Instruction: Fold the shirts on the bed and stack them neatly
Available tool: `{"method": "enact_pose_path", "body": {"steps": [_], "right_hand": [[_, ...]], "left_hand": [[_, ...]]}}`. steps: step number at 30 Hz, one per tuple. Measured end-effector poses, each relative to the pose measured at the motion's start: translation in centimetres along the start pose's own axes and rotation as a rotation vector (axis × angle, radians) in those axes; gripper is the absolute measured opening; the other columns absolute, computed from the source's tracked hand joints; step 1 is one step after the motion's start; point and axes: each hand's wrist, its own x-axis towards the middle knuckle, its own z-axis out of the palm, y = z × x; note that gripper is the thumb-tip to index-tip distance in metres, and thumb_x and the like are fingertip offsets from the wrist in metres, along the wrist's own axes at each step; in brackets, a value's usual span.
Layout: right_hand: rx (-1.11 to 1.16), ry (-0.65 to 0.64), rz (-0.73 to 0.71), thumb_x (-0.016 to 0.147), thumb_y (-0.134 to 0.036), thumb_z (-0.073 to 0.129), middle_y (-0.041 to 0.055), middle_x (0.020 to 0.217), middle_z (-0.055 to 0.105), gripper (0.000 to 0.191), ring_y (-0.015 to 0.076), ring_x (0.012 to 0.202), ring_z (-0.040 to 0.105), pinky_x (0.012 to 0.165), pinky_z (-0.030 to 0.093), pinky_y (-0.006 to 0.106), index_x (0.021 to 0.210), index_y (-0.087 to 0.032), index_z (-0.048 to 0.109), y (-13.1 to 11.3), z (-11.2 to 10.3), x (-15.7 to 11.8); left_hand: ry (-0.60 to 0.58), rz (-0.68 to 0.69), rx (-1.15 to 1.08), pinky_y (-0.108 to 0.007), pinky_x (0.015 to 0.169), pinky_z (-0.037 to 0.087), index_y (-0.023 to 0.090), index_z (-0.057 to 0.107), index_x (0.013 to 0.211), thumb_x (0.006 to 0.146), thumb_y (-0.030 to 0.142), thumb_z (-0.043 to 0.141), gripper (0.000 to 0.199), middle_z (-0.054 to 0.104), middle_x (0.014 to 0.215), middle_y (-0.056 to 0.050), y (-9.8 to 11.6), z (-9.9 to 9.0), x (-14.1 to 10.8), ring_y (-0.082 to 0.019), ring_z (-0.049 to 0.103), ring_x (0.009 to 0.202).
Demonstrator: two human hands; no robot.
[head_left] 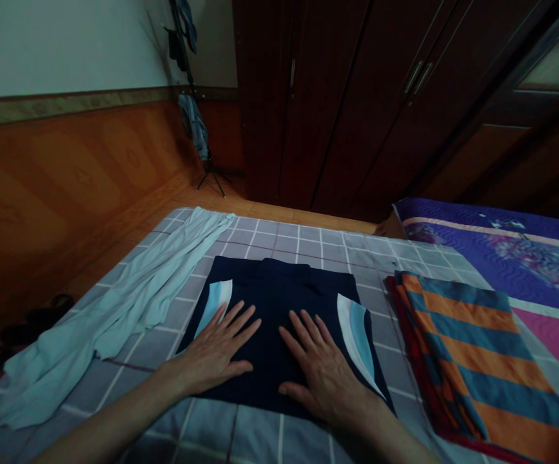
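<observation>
A dark navy garment (pixel 279 290) with white and light-blue curved panels on both sides lies folded flat on the grey checked bedspread (pixel 279 241). On its left part rests my left hand (pixel 218 348), palm down, fingers spread and holding nothing. My right hand (pixel 320 367) lies flat on the right part, its fingers apart too. The two hands are separate, with navy cloth showing between them.
A pale green cloth (pixel 138 290) stretches along the bed's left side. Orange-and-blue striped fabric (pixel 492 348) sits folded over dark red cloth at right, beside a purple bed cover (pixel 477 225). Beyond stand a dark wardrobe (pixel 327 96) and a clothes stand (pixel 192 116).
</observation>
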Motion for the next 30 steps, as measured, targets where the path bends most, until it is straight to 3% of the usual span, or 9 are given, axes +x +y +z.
{"method": "enact_pose_path", "body": {"steps": [2, 5, 9, 14, 19, 22, 24, 28, 30], "right_hand": [[-0.008, 0.007, 0.029, 0.084, -0.059, 0.052, 0.0098, 0.154, 0.019, 0.076, 0.0321, 0.14, 0.014, 0.111, 0.021, 0.055, 0.148, -0.026, 0.025, 0.3, 0.8, -1.2], [-0.05, 0.16, 0.218, 0.088, -0.054, 0.046, 0.0107, 0.153, 0.023, 0.064, 0.0329, 0.139, 0.018, 0.109, 0.026, 0.054, 0.143, -0.022, 0.036, 2.3, 1.8, -4.2], [0.052, 0.316, 0.584, 0.087, -0.057, 0.04, 0.0158, 0.138, 0.046, 0.064, 0.032, 0.126, 0.043, 0.101, 0.039, 0.049, 0.134, -0.015, 0.046, 4.9, 1.6, -8.6], [0.323, 0.181, 0.987, 0.076, -0.066, 0.044, 0.0117, 0.106, 0.067, 0.067, 0.0303, 0.092, 0.065, 0.079, 0.051, 0.044, 0.121, -0.018, 0.056, 5.8, 0.4, -10.5], [0.477, 0.081, 1.049, 0.068, -0.066, 0.053, 0.0052, 0.078, 0.07, 0.05, 0.0263, 0.07, 0.066, 0.063, 0.049, 0.036, 0.09, -0.023, 0.065, 5.7, 0.0, -9.7], [0.576, 0.056, 1.015, 0.065, -0.062, 0.058, -0.0001, 0.055, 0.06, 0.039, 0.0199, 0.052, 0.058, 0.05, 0.041, 0.03, 0.061, -0.023, 0.059, 5.7, -0.2, -9.3], [0.742, 0.087, 1.043, 0.061, -0.059, 0.063, -0.002, 0.048, 0.053, 0.039, 0.0171, 0.047, 0.053, 0.047, 0.038, 0.028, 0.052, -0.023, 0.052, 5.5, -0.6, -8.9], [1.191, 0.188, 1.175, 0.056, -0.052, 0.072, 0.0027, 0.073, 0.069, 0.038, 0.0233, 0.068, 0.066, 0.063, 0.051, 0.032, 0.078, -0.021, 0.066, 3.9, -2.0, -7.8], [1.27, 0.234, 1.197, 0.057, -0.051, 0.072, 0.0076, 0.091, 0.072, 0.047, 0.029, 0.085, 0.067, 0.074, 0.054, 0.037, 0.092, -0.02, 0.068, 2.7, -2.6, -7.2]], "left_hand": [[0.011, -0.034, -0.005, -0.052, 0.114, 0.009, 0.032, 0.011, 0.149, 0.089, 0.058, 0.044, 0.073, 0.014, 0.156, -0.005, -0.5, 0.5, -0.5, -0.029, 0.01, 0.143], [0.025, -0.08, -0.009, -0.052, 0.114, 0.009, 0.032, 0.012, 0.149, 0.089, 0.058, 0.043, 0.073, 0.016, 0.156, -0.005, -1.1, 0.3, -1.2, -0.03, 0.01, 0.143], [-0.014, 0.0, -0.075, -0.052, 0.114, 0.007, 0.032, 0.006, 0.149, 0.088, 0.056, 0.048, 0.078, 0.012, 0.156, -0.004, 1.1, -1.0, -1.0, -0.029, 0.008, 0.143], [-0.188, 0.235, -0.226, -0.055, 0.114, 0.005, 0.029, 0.011, 0.149, 0.086, 0.053, 0.053, 0.079, 0.009, 0.156, -0.009, 5.4, -1.0, 0.5, -0.029, 0.004, 0.143], [-0.22, 0.302, -0.395, -0.056, 0.114, 0.003, 0.026, 0.013, 0.15, 0.088, 0.059, 0.043, 0.076, 0.006, 0.156, -0.012, 5.6, -1.4, 0.4, -0.03, 0.0, 0.143], [-0.207, 0.234, -0.473, -0.054, 0.115, 0.006, 0.026, 0.014, 0.15, 0.087, 0.062, 0.041, 0.077, 0.007, 0.156, -0.011, 4.6, -2.8, -0.3, -0.031, 0.003, 0.143], [-0.176, 0.154, -0.551, -0.051, 0.115, 0.011, 0.027, 0.016, 0.149, 0.088, 0.06, 0.043, 0.075, 0.01, 0.157, -0.009, 3.8, -3.6, -0.9, -0.03, 0.007, 0.143], [-0.016, -0.069, -0.84, -0.045, 0.113, 0.025, 0.029, 0.029, 0.145, 0.091, 0.05, 0.046, 0.06, 0.028, 0.153, -0.006, 1.8, -3.8, -1.8, -0.026, 0.026, 0.139], [0.1, -0.169, -1.06, -0.043, 0.109, 0.032, 0.027, 0.037, 0.141, 0.092, 0.048, 0.047, 0.054, 0.04, 0.145, -0.008, 0.7, -3.1, -1.8, -0.025, 0.038, 0.132]]}}
